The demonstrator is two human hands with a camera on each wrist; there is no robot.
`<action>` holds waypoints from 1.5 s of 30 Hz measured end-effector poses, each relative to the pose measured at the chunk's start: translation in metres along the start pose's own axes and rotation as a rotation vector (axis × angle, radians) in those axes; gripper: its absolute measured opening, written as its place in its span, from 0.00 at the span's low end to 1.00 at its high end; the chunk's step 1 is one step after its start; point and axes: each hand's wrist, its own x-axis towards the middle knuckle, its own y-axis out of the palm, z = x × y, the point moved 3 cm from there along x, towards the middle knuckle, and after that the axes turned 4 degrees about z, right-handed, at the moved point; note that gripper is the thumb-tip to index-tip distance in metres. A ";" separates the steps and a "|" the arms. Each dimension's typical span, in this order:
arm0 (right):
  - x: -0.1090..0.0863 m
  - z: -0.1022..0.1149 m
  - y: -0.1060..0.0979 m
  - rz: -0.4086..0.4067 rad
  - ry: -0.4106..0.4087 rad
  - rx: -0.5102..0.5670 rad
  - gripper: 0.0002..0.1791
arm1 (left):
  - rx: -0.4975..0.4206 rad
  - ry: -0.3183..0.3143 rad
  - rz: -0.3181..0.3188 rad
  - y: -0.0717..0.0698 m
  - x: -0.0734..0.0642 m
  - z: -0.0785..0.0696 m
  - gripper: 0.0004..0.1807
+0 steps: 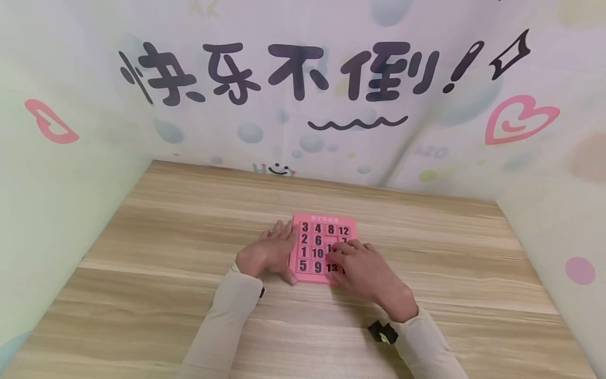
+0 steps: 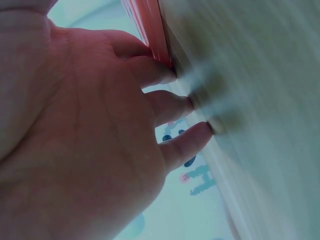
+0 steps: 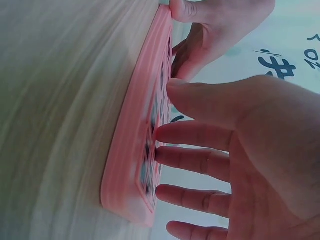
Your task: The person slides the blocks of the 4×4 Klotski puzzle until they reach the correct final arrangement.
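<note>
A pink number sliding puzzle (image 1: 317,277) lies flat on the wooden table, its black-numbered tiles facing up. One gap shows in the second row, right of the 6 tile (image 1: 318,240). Against the puzzle's left side rests my left hand (image 1: 270,252), fingers spread and fingertips down at the table, thumb by the near left corner. My right hand (image 1: 362,271) reaches over the right part of the puzzle and touches the tiles with its fingertips. It hides several tiles in the right-hand columns. In the right wrist view its fingers (image 3: 195,162) are extended towards the tile face.
The wooden table (image 1: 189,221) spreads around the puzzle on all sides. Behind it stands a white printed backdrop (image 1: 284,137) with large black characters, and similar patterned sheets close off the left and right. A black strap piece (image 1: 383,332) sits at the right wrist.
</note>
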 end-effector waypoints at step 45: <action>0.006 -0.008 0.008 -0.019 0.041 0.042 0.31 | 0.000 0.001 0.010 -0.001 0.001 0.000 0.69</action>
